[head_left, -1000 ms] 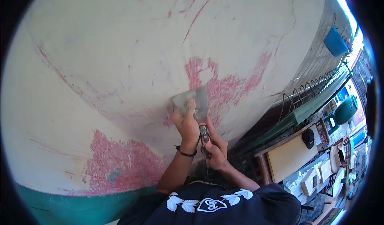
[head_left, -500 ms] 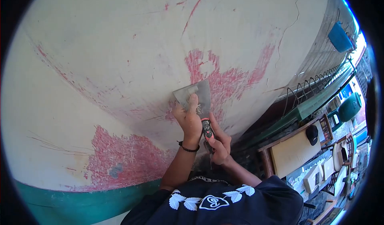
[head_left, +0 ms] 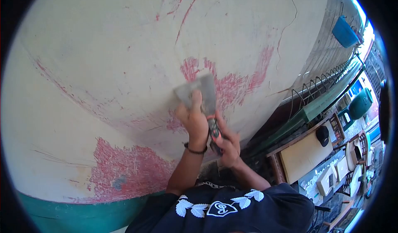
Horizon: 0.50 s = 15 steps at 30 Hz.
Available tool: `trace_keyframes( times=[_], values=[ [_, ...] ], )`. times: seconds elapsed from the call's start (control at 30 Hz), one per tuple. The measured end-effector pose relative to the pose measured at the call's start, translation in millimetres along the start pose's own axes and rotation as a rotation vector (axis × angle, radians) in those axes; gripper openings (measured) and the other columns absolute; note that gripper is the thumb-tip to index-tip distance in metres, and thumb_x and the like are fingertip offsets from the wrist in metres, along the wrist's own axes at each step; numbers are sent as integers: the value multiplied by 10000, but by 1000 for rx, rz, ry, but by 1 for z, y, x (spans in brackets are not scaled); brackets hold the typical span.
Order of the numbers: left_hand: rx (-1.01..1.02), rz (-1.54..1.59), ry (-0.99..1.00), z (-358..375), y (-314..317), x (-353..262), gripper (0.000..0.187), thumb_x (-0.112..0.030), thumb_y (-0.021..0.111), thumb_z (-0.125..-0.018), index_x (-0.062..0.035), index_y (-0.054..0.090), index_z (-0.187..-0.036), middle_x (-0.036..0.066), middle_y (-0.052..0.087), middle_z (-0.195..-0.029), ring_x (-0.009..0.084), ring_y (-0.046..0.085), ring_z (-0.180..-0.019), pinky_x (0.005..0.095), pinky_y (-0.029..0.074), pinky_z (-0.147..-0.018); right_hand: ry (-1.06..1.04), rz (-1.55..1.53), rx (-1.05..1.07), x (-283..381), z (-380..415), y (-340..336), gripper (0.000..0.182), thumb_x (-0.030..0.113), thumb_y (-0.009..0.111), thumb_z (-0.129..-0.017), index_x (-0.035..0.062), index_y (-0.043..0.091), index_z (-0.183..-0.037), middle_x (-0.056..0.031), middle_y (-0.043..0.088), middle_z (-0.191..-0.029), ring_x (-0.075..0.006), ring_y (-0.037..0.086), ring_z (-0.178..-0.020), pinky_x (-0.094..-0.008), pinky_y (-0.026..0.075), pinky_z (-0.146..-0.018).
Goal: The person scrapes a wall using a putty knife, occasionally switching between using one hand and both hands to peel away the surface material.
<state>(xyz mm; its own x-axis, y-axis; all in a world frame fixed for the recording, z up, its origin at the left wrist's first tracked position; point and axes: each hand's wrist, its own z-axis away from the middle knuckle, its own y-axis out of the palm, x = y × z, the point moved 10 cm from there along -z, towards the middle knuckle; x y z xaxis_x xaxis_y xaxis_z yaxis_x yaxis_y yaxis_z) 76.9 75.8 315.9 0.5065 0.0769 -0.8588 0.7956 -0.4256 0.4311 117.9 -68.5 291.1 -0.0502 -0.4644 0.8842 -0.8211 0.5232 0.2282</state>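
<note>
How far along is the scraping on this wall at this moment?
Done: much of the wall already looks pale and smooth. In hand: the right hand holds the scraper by its grip, the left hand pressing the blade flat against the red patch at centre. Left: that patch, the larger red area low on the wall, and thin red streaks near the top.

surface: cream wall [head_left: 103, 67] | on it: red scraped patches [head_left: 124, 171], scraper blade [head_left: 199, 93] pressed flat
</note>
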Motion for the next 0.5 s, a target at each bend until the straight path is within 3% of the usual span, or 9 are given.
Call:
trace_keyframes(
  times=[0.07,0.13,0.2,0.3,0.33,0.43,0.5],
  values=[
    [-36,28,21,-2,2,1,200,-147,633,-945,49,667,-960,23,659,-873,88,565,-770,255,463,-665,-57,30,-19,-4,6,-2,712,201,506,-875,-102,287,-1481,-182,537,-1372,-201,505,-1235,-290,345,-1055],
    [-57,43,78,-3,5,-6,204,-151,637,-943,51,670,-939,22,661,-847,87,562,-757,253,460,-659,15,-2,-20,2,-7,-1,759,218,500,-846,-112,261,-1486,-186,536,-1363,-209,489,-1249,-300,311,-1083],
    [-5,35,6,-7,9,-5,200,-146,638,-943,50,671,-920,20,660,-833,88,568,-755,253,461,-666,137,-70,-32,-2,-4,0,787,219,494,-823,-116,245,-1491,-181,538,-1362,-207,474,-1269,-304,281,-1106],
    [-17,49,-34,-4,6,4,193,-137,637,-943,50,670,-906,22,663,-835,88,574,-760,254,463,-675,-15,37,-40,-2,1,-5,707,174,494,-856,-82,301,-1486,-166,562,-1351,-171,586,-1080,-264,435,-927],
    [-35,54,-40,-3,4,6,191,-134,636,-943,50,669,-903,23,664,-839,87,576,-763,255,463,-678,-26,12,-34,1,2,-5,706,178,493,-855,-79,306,-1486,-165,579,-1325,-170,592,-1059,-261,438,-915],
    [26,110,-34,-11,25,-12,186,-130,636,-943,50,667,-905,29,669,-844,86,575,-763,260,465,-685,78,-47,6,8,-10,-5,714,185,493,-856,-103,293,-1479,-201,555,-1348,-200,511,-1241,-293,338,-1060],
    [-2,61,16,-6,16,-8,189,-131,635,-944,53,664,-913,34,671,-844,87,574,-758,260,464,-679,120,4,-18,1,-5,-10,723,203,497,-853,-101,298,-1478,-191,568,-1332,-193,542,-1185,-281,372,-1019]
  ],
)
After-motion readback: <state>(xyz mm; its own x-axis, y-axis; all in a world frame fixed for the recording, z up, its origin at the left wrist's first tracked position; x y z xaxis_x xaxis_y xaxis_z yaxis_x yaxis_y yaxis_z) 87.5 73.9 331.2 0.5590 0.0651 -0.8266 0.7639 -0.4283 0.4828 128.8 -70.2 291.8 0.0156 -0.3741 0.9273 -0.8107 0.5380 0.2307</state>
